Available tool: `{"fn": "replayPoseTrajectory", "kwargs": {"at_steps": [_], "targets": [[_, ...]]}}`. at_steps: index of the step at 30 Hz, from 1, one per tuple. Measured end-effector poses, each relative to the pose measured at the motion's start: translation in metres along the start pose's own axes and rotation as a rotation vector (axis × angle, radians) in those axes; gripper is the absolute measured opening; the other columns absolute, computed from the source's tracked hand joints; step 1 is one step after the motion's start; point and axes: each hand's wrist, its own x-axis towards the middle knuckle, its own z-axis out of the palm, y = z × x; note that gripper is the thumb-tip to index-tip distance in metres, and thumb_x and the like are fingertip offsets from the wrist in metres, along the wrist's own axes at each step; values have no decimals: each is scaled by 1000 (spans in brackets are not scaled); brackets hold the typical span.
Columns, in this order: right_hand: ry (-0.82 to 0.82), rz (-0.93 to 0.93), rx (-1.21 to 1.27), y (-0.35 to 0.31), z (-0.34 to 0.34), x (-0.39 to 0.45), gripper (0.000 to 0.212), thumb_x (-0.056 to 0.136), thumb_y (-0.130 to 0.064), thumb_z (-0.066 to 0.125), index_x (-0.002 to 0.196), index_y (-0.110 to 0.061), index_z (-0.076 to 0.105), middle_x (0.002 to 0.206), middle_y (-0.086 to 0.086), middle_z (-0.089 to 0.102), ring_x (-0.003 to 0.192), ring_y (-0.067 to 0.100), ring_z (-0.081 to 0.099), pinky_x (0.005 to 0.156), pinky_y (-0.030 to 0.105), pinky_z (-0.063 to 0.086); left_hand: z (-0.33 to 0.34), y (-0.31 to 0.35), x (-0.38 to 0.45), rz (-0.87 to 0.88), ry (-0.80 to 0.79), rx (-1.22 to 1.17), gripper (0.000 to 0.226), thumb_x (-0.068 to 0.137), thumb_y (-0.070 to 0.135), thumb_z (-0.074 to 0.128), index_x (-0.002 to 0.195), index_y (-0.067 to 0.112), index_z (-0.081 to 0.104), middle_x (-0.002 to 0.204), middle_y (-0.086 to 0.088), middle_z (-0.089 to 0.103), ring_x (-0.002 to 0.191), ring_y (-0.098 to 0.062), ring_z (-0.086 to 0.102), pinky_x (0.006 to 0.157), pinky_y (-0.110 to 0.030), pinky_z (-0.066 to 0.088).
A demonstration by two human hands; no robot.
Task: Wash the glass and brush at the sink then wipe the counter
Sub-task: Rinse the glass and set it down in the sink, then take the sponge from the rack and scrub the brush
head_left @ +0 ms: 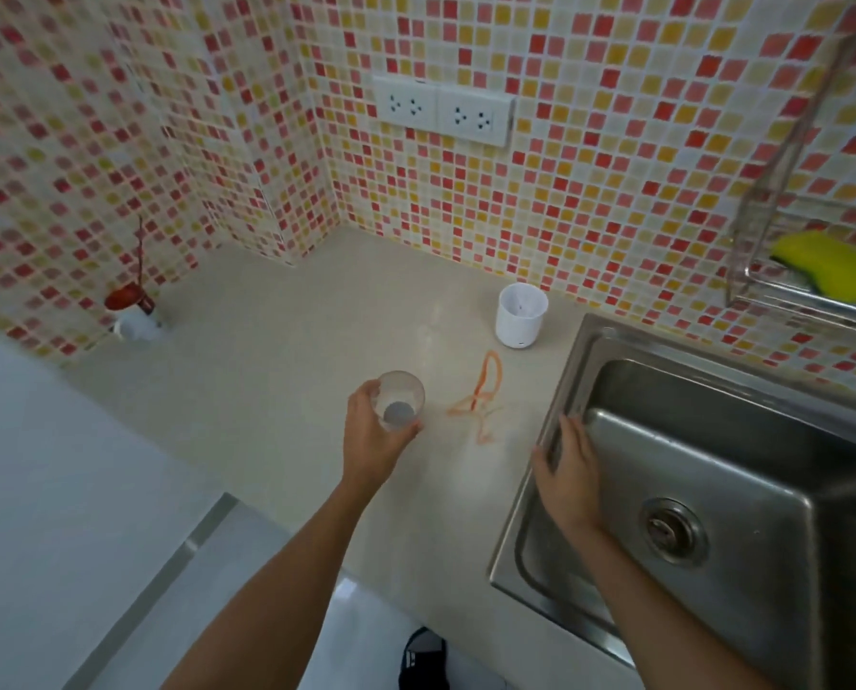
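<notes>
Left hand (373,443) around glass (399,400)

Wall tiles (590,201): small mosaic squares, red, pink, yellow, cream. Counter (276,351): plain pale beige, with orange squiggle stain (481,395). Glass (400,400): clear, greyish base. Cup (520,315): white. Sink (744,470): dull steel grey. Sponge (829,265): yellow-green. Sockets (441,112): white.

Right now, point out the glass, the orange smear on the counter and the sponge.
glass (400,399): head view, on its clear side wall, held in the left hand.
orange smear (481,395): head view, on the middle of the streaks.
sponge (829,265): head view, on its yellow top face.
</notes>
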Motion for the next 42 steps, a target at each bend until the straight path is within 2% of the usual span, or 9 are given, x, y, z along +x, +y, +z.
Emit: {"fn": "replayPoseTrajectory", "kwargs": {"at_steps": [5,11,19,23,27,32,36,39,42], "targets": [[-23,52,-8,-19,30,6,60,89,-19,62,142,-2,39,151,19,32,141,33,27,116,41,23,-5,-21,26,-27,-56,-30,87,65,29,88,136,10,41,132,-6,47,119,-22,50,101,-35,44],[-49,87,-50,-11,44,-5,69,83,-36,46,140,2,39,149,23,35,139,36,30,115,40,23,-9,-38,34,0,-79,-29,88,63,26,89,135,9,42,130,-9,50,116,-23,52,100,-37,45],[-60,95,-74,-11,47,-10,64,88,-28,52,142,2,36,151,21,32,141,33,27,116,35,18,-12,-41,36,-1,-116,-25,92,63,27,89,138,8,38,133,-10,49,121,-24,51,103,-38,44],[-58,87,-73,-12,43,-10,60,90,-16,60,143,1,35,152,20,30,142,32,26,116,34,18,-15,-36,34,-30,-105,-48,109,60,48,87,146,13,29,140,-8,43,130,-22,42,110,-37,37],[-36,81,-71,-15,33,-3,58,90,-18,60,141,-3,40,149,18,35,139,30,31,114,30,20,-27,-18,37,112,35,-32,81,82,47,69,146,14,30,143,-8,41,133,-21,38,112,-37,32],[-2,59,-70,-31,15,32,55,92,-20,58,142,-10,39,150,13,31,138,26,31,112,30,23,-14,34,72,487,117,121,34,93,27,60,122,9,57,123,-10,54,117,-23,47,101,-28,35],[37,5,-82,-45,-4,87,49,94,-26,54,140,-16,41,147,8,37,133,24,39,109,41,38,29,78,103,561,-13,200,28,89,21,66,115,10,62,119,-8,58,113,-24,50,98,-32,40],[58,-11,-88,-53,-15,136,42,94,-28,55,134,-19,50,133,6,53,119,24,53,97,45,49,66,96,123,514,-235,261,48,84,26,72,126,13,55,130,-7,53,120,-25,47,102,-34,39],[67,-45,-68,-57,-20,175,33,94,-25,57,126,-19,56,119,6,60,106,24,59,88,44,53,96,108,136,404,-366,275,71,78,33,77,138,14,44,143,-6,44,129,-23,42,106,-32,36]]}}
